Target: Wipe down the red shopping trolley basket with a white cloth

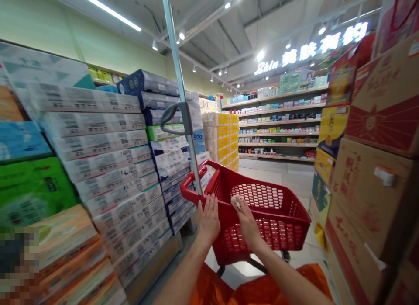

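Observation:
A red plastic shopping cart (229,235) with perforated sides stands right in front of me. My left hand (210,218) lies on its near rim, fingers stretched out and holding nothing. Pressed under the fingers of my right hand (248,224) is a small crumpled white cloth (236,202), against the cart's near rim. Whether it is fabric or tissue I cannot tell. A tall metal pole (176,56) with a grey loop handle (183,119) rises from the handle end of the cart.
Stacked packs of paper tissue (111,139) rise along the left. Cardboard cartons (366,195) line the right side closely. Yellow-and-white packs (225,134) stand beyond the cart, and shelves of small goods (278,121) run across the back. Pale floor tiles (275,171) show between.

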### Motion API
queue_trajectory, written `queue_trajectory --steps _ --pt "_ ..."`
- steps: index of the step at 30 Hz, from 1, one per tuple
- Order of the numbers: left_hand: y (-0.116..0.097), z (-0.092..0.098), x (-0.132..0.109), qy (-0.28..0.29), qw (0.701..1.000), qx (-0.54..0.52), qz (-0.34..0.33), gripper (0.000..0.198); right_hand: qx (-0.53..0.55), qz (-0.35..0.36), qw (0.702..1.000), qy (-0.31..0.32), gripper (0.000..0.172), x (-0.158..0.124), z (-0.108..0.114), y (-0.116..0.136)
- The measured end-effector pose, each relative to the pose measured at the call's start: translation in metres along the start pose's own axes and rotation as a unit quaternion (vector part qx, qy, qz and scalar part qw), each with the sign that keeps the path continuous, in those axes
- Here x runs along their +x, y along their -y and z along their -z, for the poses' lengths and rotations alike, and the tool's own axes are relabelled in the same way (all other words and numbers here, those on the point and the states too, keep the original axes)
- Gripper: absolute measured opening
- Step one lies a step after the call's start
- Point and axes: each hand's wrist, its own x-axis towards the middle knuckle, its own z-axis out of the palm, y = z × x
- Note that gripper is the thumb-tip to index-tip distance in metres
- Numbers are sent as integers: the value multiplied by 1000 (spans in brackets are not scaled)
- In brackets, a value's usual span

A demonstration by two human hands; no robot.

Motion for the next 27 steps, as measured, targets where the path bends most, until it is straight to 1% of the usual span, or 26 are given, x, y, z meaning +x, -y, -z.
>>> queue_trajectory --steps 2,3,4,5,7,9,11,12,14,16,18,20,24,25,27 --pt "13 4 2 -35 998 -3 53 68 -12 -25 1000 -14 76 -5 7 -13" --pt "19 5 2 -44 996 -5 74 68 -12 -39 999 -23 73 -5 8 -18" --pt "23 6 1 -47 995 -8 85 68 -6 -50 998 -27 70 -4 6 -19" --pt "26 5 0 -45 996 -10 82 69 9 -54 998 -25 67 -1 0 -14" --pt "28 2 -4 -34 999 -13 40 67 50 -50 997 -15 62 14 -20 8" --pt "29 -2 -8 -28 999 -8 18 62 83 -32 996 -6 58 33 -43 41" --pt "35 -3 -7 -34 998 7 47 57 95 10 995 7 59 49 -58 68" --pt "40 -2 -4 -38 996 17 75 57 94 35 995 15 61 53 -61 74" --pt "52 3 4 -26 993 30 108 58 80 67 994 26 65 53 -59 72" --pt "62 7 13 9 995 31 98 61 52 52 997 12 69 46 -51 59" --pt "66 10 19 35 995 30 84 65 26 21 999 -10 73 41 -47 48" --pt "65 11 19 39 995 32 83 66 14 14 1000 -18 71 43 -50 50" --pt "56 10 13 35 996 37 75 65 4 66 998 4 60 58 -64 77" --pt "54 9 12 35 996 36 72 65 -3 77 997 10 60 58 -62 78" --pt "52 9 11 35 996 34 70 65 -24 78 997 15 63 50 -51 66"
